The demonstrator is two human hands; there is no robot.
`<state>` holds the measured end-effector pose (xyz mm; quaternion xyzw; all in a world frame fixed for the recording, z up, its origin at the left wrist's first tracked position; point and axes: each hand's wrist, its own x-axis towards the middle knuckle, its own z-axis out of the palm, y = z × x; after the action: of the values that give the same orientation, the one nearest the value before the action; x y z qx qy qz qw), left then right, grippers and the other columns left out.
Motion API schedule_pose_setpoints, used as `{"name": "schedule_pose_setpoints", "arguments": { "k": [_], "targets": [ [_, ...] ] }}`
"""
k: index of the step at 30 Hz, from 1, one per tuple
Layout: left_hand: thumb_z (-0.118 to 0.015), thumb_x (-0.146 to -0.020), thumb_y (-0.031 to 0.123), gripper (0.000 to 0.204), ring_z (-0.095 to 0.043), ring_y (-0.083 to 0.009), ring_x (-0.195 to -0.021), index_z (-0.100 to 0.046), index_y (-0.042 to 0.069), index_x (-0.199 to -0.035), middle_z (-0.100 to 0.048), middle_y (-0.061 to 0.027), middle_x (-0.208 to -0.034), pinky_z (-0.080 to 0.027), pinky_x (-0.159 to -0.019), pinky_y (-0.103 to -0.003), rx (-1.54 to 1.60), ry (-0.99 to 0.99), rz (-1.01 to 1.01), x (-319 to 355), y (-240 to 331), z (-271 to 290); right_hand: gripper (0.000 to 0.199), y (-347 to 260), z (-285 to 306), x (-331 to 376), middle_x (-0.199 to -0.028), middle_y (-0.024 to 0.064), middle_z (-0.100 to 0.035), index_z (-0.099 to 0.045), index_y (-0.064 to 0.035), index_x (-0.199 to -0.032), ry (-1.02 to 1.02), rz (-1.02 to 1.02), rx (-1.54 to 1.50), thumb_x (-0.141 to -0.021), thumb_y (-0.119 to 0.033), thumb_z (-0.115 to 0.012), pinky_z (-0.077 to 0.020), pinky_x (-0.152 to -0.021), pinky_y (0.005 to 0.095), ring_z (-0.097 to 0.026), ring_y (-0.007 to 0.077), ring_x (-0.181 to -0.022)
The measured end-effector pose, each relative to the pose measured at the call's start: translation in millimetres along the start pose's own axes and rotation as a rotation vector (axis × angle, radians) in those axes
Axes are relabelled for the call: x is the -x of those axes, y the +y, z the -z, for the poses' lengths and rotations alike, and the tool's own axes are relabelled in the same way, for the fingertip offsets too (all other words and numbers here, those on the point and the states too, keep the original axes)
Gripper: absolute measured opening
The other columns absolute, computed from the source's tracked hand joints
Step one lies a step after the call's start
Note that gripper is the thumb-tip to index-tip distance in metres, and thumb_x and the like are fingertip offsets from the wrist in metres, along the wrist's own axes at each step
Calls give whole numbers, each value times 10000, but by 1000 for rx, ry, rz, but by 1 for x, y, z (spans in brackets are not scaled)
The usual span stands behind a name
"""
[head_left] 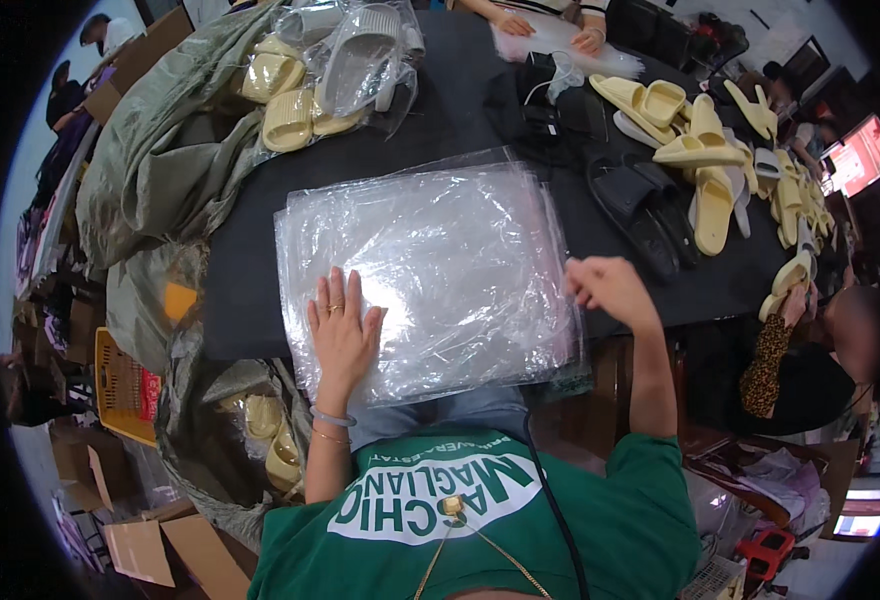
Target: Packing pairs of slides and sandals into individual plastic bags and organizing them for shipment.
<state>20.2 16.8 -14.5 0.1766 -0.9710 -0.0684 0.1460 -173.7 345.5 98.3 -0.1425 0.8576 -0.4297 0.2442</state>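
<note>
A stack of clear plastic bags lies on the black-covered table in front of me, its edges uneven. My left hand rests flat on the stack's left part, fingers stretched and slightly apart. Beside the right edge of the stack is my right hand, with its fingers bent together. Whether a bag edge is between those fingers I cannot make out. Dark slide sandals lie beyond my right hand, next to a pile of pale yellow slides.
Bagged yellow and grey slides lie at the far left beside a large grey-green sack. Across the table a person's hands touch clear plastic. At the right another person holds a yellow slide. A yellow crate stands left.
</note>
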Motion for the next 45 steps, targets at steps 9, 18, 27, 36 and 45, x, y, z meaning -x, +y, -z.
{"name": "schedule_pose_setpoints", "arguments": {
  "k": [9, 18, 27, 36, 45],
  "targets": [
    [-455, -942, 436, 601, -221, -320, -1411, -331, 152, -1457, -275, -116, -1522, -149, -1121, -501, -4, 13, -4, -2, 1, -3, 493, 28, -47, 23, -761, 127, -685, -601, 6, -982, -327, -185, -298, -957, -470, -478, -476, -464, 225, -601, 150, -504],
    [-455, -944, 435, 601, -219, -317, -1412, -326, 154, -1459, -265, -109, -1527, -132, -1128, -490, 22, -1, 8, 0, 0, 0, 409, 3, -38, 56, -936, 72, -540, -559, -39, -1059, 9, 304, 215, -707, -92, -761, -464, -729, 295, -553, 182, -803],
    [-465, -940, 442, 592, -241, -317, -1404, -356, 152, -1444, -294, -111, -1514, -152, -1121, -493, 4, 22, 13, -1, 1, -3, 585, -5, -103, 72, -1169, 165, -499, -544, -23, -1117, 384, 552, 188, -674, -289, -818, -381, -974, 413, -499, 341, -1100],
    [-480, -930, 443, 597, -258, -336, -1394, -379, 131, -1429, -312, -125, -1503, -189, -1104, -515, 17, 36, 2, -2, 2, -1, 225, 15, -116, 47, -963, 111, -587, -623, -36, -914, 587, 422, 486, -728, -88, -737, -424, -822, 379, -549, 297, -928],
    [-471, -931, 447, 600, -251, -339, -1395, -377, 130, -1432, -314, -141, -1499, -162, -1114, -508, 34, 34, 29, -2, 3, -3, 120, 31, -66, 56, -1089, 49, -675, -703, -54, -871, 352, 745, 232, -766, -6, -670, -402, -748, 279, -511, 191, -812]
  ]
}}
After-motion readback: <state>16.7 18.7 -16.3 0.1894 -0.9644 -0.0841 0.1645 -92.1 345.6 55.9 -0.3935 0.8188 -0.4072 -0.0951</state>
